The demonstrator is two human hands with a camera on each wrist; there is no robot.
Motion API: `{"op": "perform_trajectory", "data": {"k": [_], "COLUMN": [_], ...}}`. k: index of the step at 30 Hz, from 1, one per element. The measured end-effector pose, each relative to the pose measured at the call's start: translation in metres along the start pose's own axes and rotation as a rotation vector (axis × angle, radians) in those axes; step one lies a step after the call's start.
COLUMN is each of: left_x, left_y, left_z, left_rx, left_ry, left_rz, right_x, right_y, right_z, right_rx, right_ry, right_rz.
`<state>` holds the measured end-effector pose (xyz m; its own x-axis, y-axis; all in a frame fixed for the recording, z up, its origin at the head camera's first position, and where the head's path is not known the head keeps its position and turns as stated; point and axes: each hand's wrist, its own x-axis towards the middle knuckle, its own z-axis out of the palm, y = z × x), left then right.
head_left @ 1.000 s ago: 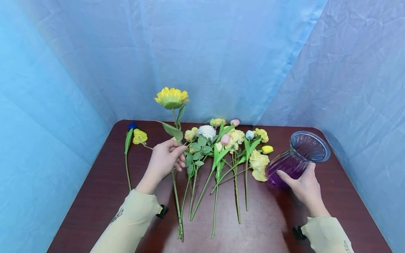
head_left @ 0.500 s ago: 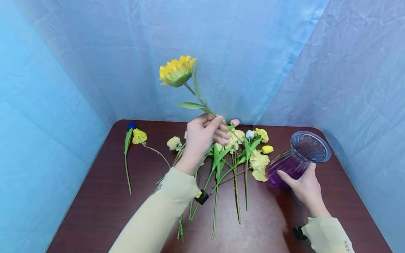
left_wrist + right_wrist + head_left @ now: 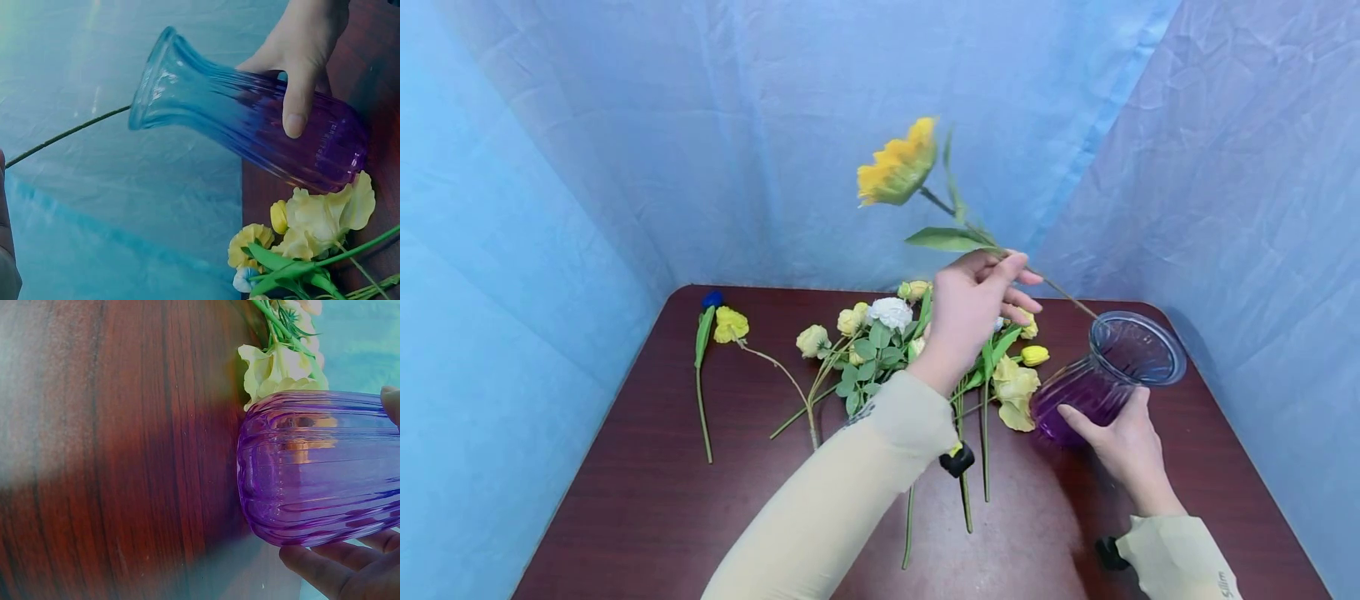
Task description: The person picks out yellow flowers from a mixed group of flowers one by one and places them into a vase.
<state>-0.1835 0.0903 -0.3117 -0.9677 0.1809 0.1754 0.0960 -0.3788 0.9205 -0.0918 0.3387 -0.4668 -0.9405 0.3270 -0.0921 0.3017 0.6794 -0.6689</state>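
Observation:
In the head view my left hand pinches the stem of a yellow sunflower, its bloom tilted up to the left. The stem's lower end reaches the rim of a fluted glass vase, blue at the mouth and purple below. My right hand grips the vase round its body, thumb on the near side. Seen from the left wrist, the thin green stem meets the mouth of the vase. In the right wrist view the purple base stands close over the table, with fingers beneath its side.
Several artificial flowers lie mid-table, among them a white bloom, cream roses and a pale yellow flower close beside the vase. A blue tulip and a yellow flower lie at the left. Blue curtains surround the table.
My left hand has raised the sunflower and carried it right across the table, tilting it so the stem end comes to the vase's mouth. The right hand and vase have stayed put.

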Motion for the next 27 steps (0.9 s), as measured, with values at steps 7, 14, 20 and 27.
{"op": "perform_trajectory", "data": {"k": [7,14,20,27], "left_x": [0.005,0.007,0.005,-0.006], "left_y": [-0.006,-0.013,-0.025,-0.034], "left_z": [0.034,0.061,0.076,0.075], "left_rx": [0.245,0.838,1.252,1.492], "left_ry": [-0.147,-0.319,-0.384,-0.461], "left_rz": [0.006,-0.024,-0.003,0.079], "right_x": [-0.001,-0.001,-0.001,-0.003], "right_y": [-0.002,-0.002,-0.001,-0.001], "right_z": [-0.002,-0.002,-0.001,0.000], "right_rx": [-0.009,-0.002,-0.013,-0.018], "right_ry": [0.014,0.024,0.042,0.053], "right_rz": [-0.013,-0.031,-0.035,-0.009]}}
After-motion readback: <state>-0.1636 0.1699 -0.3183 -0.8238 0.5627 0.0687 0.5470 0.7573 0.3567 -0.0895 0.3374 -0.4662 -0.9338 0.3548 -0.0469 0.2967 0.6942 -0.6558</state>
